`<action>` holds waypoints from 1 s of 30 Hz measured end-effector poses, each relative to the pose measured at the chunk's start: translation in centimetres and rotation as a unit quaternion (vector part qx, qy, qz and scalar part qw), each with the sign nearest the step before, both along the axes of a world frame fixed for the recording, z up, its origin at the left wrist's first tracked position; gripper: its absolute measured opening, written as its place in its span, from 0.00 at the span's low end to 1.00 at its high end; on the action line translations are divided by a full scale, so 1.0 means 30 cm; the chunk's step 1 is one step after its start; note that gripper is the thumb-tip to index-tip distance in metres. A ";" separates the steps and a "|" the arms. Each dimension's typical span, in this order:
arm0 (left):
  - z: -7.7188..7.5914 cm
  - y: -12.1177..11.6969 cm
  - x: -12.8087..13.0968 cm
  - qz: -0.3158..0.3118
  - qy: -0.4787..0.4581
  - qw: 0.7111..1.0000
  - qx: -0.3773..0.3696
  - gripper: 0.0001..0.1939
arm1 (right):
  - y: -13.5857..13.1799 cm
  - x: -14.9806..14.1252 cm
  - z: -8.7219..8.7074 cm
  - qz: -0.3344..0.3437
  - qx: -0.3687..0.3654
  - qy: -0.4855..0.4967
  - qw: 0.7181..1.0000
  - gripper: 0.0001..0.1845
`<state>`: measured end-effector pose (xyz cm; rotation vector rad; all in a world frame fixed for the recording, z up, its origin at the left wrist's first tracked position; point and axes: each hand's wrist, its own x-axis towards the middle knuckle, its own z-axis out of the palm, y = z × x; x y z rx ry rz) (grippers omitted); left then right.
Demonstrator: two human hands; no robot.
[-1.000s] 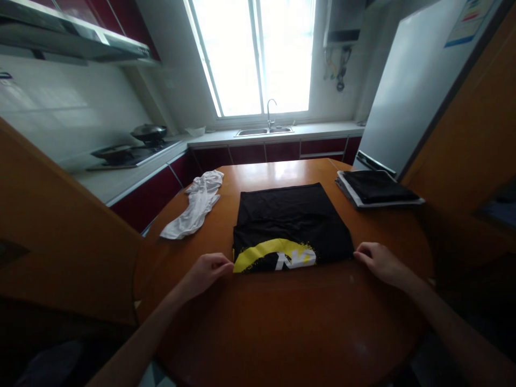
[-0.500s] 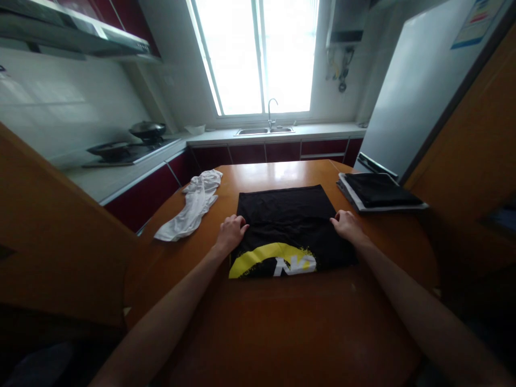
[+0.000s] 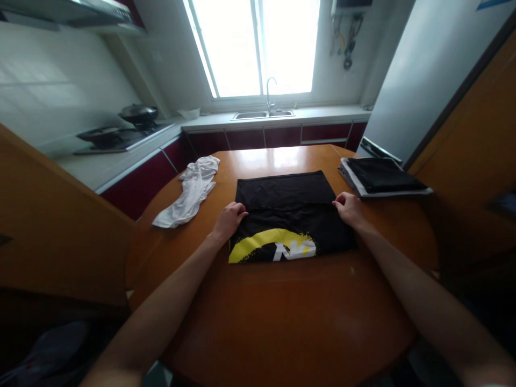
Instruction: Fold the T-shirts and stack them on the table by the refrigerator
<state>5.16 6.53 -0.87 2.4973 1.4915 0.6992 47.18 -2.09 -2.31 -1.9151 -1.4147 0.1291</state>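
Note:
A black T-shirt (image 3: 288,207) with a yellow and white print lies folded flat on the round wooden table (image 3: 282,312). My left hand (image 3: 229,219) pinches its left edge about halfway up, fingers curled on the fabric. My right hand (image 3: 350,208) grips the right edge at the same height, fingers closed on the cloth. Both arms reach forward over the table's near half.
A crumpled white garment (image 3: 189,193) lies at the table's left. A stack of folded dark clothes (image 3: 381,176) sits at the right edge by the fridge (image 3: 419,80). Behind are a counter with sink (image 3: 264,114) and a stove with pans (image 3: 121,126).
Both hands left the shirt's near corners and moved forward to its side edges at mid-height, closing on the fabric there. The view tilted slightly downward.

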 end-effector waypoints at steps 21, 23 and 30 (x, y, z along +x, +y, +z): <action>-0.019 -0.185 0.158 -0.150 0.082 0.985 0.001 0.24 | -0.174 -0.386 0.007 0.217 -0.050 -0.186 0.957 0.30; -0.034 -0.199 0.163 -0.142 0.117 0.982 -0.036 0.29 | -0.198 -0.415 -0.017 0.245 -0.094 -0.215 0.941 0.35; -0.022 -0.200 0.146 -0.119 0.129 0.983 -0.050 0.32 | -0.208 -0.369 -0.045 0.200 -0.161 -0.230 0.939 0.45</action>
